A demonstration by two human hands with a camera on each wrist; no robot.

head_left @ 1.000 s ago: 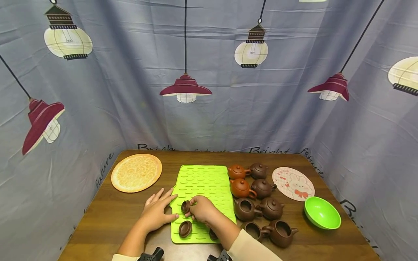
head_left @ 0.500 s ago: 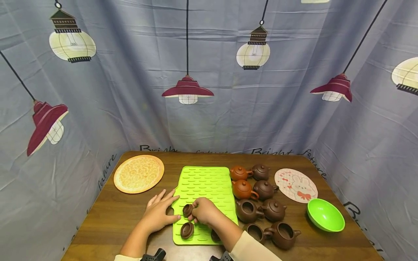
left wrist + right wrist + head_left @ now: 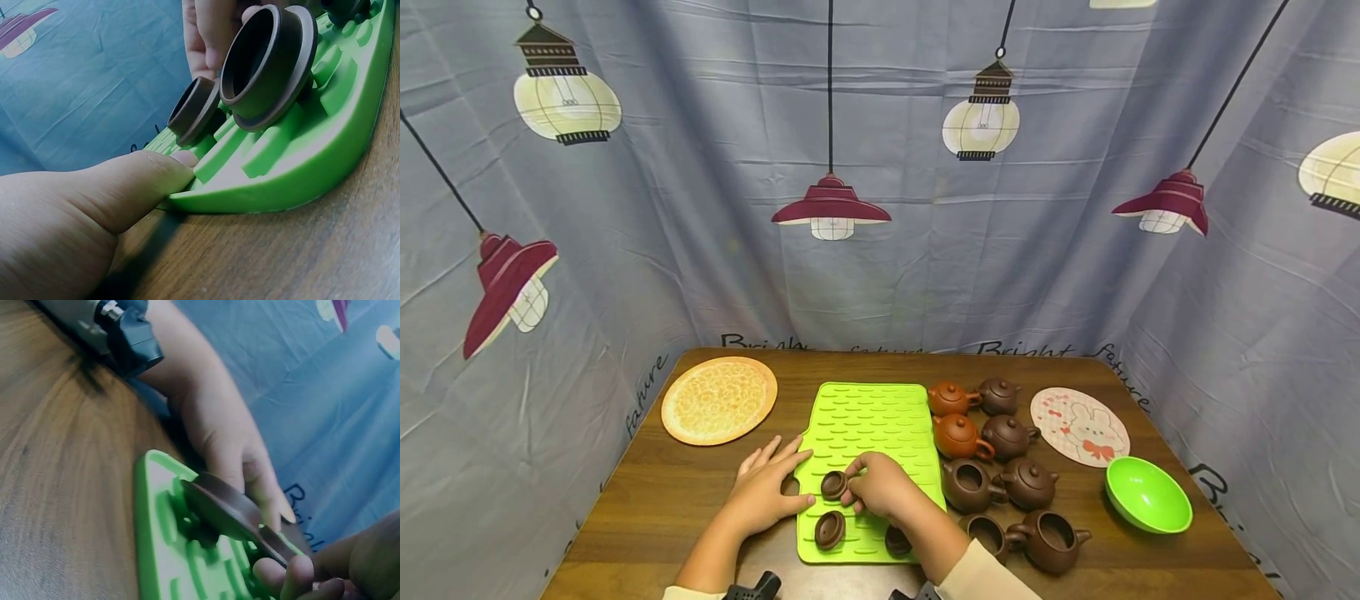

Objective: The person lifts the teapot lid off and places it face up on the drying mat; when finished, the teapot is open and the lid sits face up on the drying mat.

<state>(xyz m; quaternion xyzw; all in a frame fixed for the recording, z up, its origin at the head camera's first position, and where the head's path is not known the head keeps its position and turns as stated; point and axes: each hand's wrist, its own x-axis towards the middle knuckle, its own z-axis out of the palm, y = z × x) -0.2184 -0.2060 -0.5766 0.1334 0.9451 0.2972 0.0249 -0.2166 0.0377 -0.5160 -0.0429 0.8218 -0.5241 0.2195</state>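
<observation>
One brown lid (image 3: 833,486) is pinched by its edge in the right hand (image 3: 882,486).

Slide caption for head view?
Right hand pinches a round brown lid over the ridged green mat; left hand touches the mat's edge.

Place: looks to me like a curtained-off booth; what building holds it, I can't tell.
Curtain (image 3: 880,292): creased grey-blue cloth, behind the table and at both sides, printed with pendant lamps (image 3: 831,200) and lettering.
Table (image 3: 647,517): wood-grain top; on it I see household ware: teapots (image 3: 1028,482), a green bowl (image 3: 1148,493), round placemats (image 3: 718,400).
Wrist gear (image 3: 752,588): black devices, suggesting to me a recording set-up.
</observation>
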